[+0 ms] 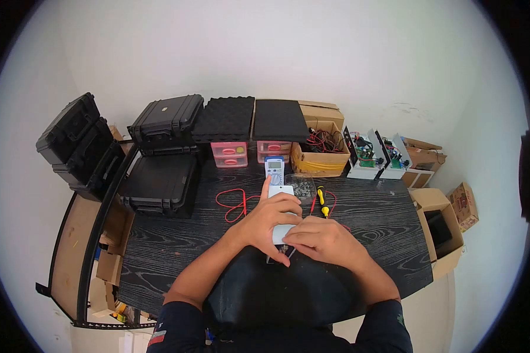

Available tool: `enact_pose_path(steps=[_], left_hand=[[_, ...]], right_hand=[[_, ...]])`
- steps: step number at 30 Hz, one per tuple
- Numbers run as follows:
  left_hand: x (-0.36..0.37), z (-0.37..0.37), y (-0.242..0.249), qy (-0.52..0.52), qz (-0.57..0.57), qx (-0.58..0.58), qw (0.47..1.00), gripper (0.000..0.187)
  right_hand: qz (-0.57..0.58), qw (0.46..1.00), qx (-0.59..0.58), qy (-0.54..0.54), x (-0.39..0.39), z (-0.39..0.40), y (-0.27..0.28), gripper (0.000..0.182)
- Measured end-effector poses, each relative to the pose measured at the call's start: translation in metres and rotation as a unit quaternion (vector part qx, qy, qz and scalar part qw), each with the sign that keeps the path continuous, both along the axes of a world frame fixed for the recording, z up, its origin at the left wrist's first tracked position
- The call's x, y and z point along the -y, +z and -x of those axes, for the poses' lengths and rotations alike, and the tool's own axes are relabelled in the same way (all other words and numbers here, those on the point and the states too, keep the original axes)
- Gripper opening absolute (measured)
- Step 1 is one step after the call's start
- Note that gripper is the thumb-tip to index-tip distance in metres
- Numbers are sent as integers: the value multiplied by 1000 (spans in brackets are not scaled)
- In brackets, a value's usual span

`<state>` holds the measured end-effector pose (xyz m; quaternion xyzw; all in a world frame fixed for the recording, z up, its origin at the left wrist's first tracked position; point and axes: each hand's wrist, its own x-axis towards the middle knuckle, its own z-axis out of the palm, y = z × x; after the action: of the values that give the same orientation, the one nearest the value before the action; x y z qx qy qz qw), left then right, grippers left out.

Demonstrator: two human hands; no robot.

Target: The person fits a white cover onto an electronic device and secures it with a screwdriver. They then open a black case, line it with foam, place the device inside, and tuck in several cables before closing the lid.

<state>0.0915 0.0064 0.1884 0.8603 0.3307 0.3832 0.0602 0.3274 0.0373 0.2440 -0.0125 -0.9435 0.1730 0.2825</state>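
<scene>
A person's two bare hands meet over a dark, wood-grained table [383, 232], about midway between its left and right edges and toward its near edge. Between and under the hands is a flat white panel [281, 234], its long side running away from the person. The left hand [272, 219] lies across the panel's middle and grasps it, index finger stretched up along the left side, thumb reaching down near the lower end. The right hand [325, 240] is at the panel's lower right, thumb and fingertips drawn together at its edge; whether they pinch the panel or something small cannot be told. A dark piece [282, 252] shows below the panel, partly covered by the left thumb.

Just beyond the panel, toward the table's far edge, lies a white and blue multimeter [274, 172]. Right of it is a clear tray [303, 187] of small parts, then a yellow and black screwdriver [323, 203]. A red lead [234, 205] loops to the left of the hands.

Along the far edge, from left to right, are black cases [159, 182], pink drawers [229, 157] topped with dark foam [224, 119], a cardboard box [319, 166] of cables and two units with exposed circuit boards [366, 157].
</scene>
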Motion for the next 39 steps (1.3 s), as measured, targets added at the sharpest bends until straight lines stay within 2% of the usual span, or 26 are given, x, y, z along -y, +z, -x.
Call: enact_pose_path(steps=[12,21,27,36,39], left_hand=[[-4,-3,-3,-2,-7,5,1000,88],[-3,-3,-2,-6,-6,6,1000,90],[-4,-2,-3,-2,-11,-3,1000,88],[-2,-2,0,3,-2,2,1000,87],[-3,-2,-2,-1,-10,3,1000,87]], right_hand=[[34,995,67,-60,1,3,6,19],[45,997,68,-13,-9,-2,4,16],[37,992,102,-61,-2,0,9,19],[53,996,67,-18,-11,0,1,21],[34,995,77,-60,-7,4,0,19]])
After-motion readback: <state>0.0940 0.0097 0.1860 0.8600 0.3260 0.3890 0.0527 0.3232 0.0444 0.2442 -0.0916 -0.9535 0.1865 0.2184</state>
